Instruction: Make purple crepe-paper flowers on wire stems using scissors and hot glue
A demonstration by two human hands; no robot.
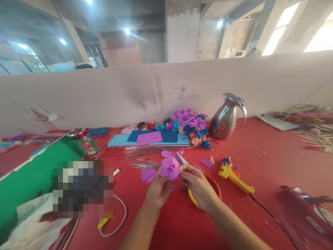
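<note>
A purple paper flower (170, 168) with ruffled petals is in front of me, above the red table. My left hand (159, 189) is closed around its underside. At the flower's right edge, the thumb and fingers of my right hand (198, 184) pinch a petal. Scissors with a yellow handle (193, 199) pass behind my right hand, their metal blades pointing up and left; I cannot tell whether they touch the hand. Beneath that hand, a round red rim (215, 185) partly shows. A loose purple petal piece (147, 175) lies left of the flower, near thin wires (143, 163).
Finished paper flowers (191, 119) are heaped at the back beside a steel jug (225, 119). Blue and purple paper sheets (156, 137) lie left of them. To the right are a yellow glue gun (235, 178) with its cord and a dark red device (307, 211). A glass jar (87, 144) stands left.
</note>
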